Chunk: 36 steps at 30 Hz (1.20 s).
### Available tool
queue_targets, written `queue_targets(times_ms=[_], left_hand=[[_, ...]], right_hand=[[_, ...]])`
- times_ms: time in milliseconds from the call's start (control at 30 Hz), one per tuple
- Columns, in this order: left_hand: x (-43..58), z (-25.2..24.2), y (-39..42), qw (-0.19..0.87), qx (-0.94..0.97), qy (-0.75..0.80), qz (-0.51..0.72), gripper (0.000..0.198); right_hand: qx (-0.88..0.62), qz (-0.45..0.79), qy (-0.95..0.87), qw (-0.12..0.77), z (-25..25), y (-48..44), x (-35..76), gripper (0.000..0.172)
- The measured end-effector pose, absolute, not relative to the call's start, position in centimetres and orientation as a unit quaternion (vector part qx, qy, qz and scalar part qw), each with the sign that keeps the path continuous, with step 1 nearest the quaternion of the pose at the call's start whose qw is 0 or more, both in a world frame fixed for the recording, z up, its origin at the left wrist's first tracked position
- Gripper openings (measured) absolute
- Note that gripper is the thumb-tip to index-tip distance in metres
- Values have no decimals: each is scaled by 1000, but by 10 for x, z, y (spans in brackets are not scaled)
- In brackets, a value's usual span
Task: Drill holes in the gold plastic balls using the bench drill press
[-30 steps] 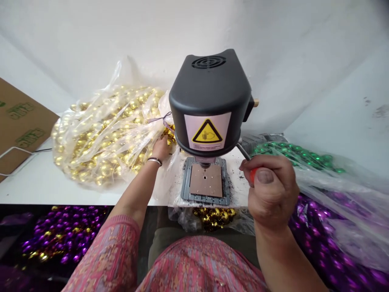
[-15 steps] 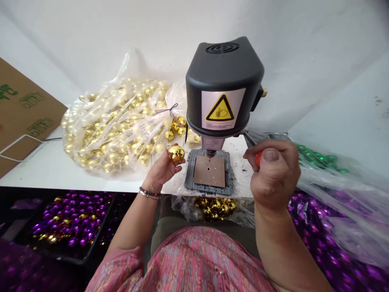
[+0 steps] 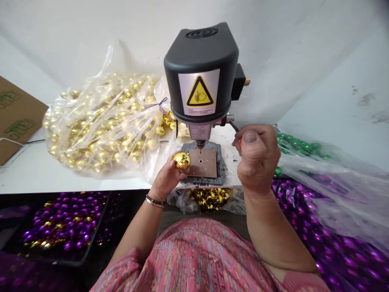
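The relation that counts here is between the gold ball (image 3: 182, 162) and the drill bit (image 3: 200, 151): in the head view the ball sits just to the left of the bit, its side overlapping the left edge of the brown board (image 3: 209, 165), while the bit points down over the small hole (image 3: 200, 161) near the board's middle. The left hand (image 3: 168, 174) pinches the ball between thumb and fingers, with most of the ball's top and right side uncovered and facing the drill (image 3: 202, 61). Being round, the ball has no long axis, so the way it lies matters less than the short sideways gap to the bit (how high it is above the board, I cannot tell from this angle). The left hand is clearly the nearer one to the hole. The right hand (image 3: 258, 158) is off to the other side, its fingers curled closed around the end of the lever (image 3: 233, 125), where a sliver of red shows between them. The bit appears to stand clear of both the ball and the board.
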<state>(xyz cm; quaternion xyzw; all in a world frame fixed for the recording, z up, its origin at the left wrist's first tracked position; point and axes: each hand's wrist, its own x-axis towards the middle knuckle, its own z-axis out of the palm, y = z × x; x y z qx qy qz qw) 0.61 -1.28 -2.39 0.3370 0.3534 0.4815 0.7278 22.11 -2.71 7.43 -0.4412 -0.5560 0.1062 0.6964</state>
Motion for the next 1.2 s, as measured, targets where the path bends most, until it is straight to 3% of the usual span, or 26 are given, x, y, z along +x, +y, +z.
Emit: queue_targets(times_ms=[167,433,867,1200], left_hand=[[13,-23,-9,680,369,385,503,73],[15,-26,-5,587,492,484,422,65],[20,-27,13,453,638,550,292,60],[32,-8,22,341,707,584,206,59]], right_hand=[[-472,80,-556,679,109,-18,224,36],[-521,102,-557,639,158,19,231,38],[-542,110,-561,616,166,50,235,47],[-501,149,-564,639,162,49,235,44]])
